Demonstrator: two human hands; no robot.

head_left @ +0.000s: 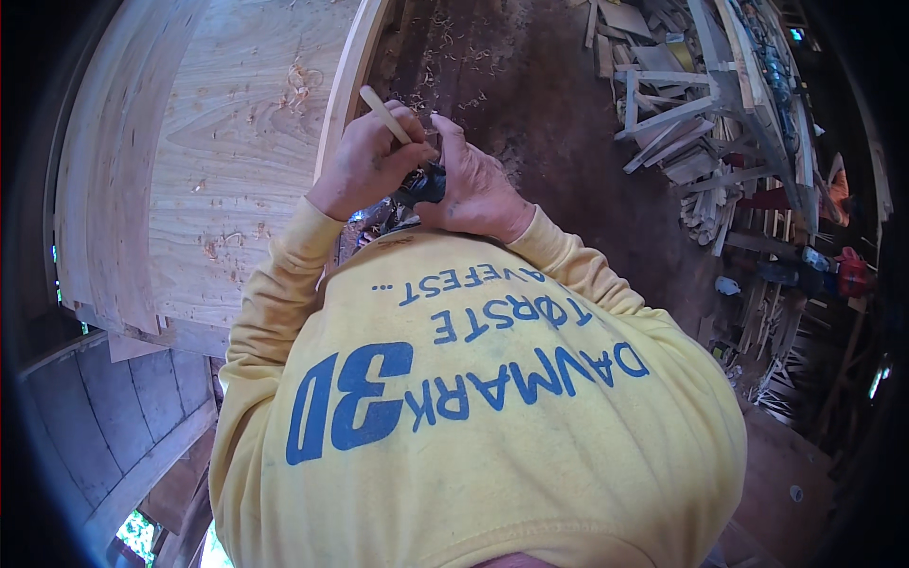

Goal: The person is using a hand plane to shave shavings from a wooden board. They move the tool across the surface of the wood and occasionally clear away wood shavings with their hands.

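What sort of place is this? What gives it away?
Most likely a woodworking shop: a broad pale wooden panel, curled shavings lying on it, and piled wood offcuts across the floor.

By my count, twelve o'clock: one bare left hand [365,163], one bare right hand [480,189], one slender pale rod-like stick [384,115], one partly hidden black object [422,186]. Ten o'clock: one broad pale wood-grained panel [237,170]. Six o'clock: one yellow long-sleeved shirt [521,445]. Two o'clock: gray-brown timber lengths [689,168], too many to tally.

Brown floor [606,218], grey panelling [104,402], daylit gaps [139,533] lower left
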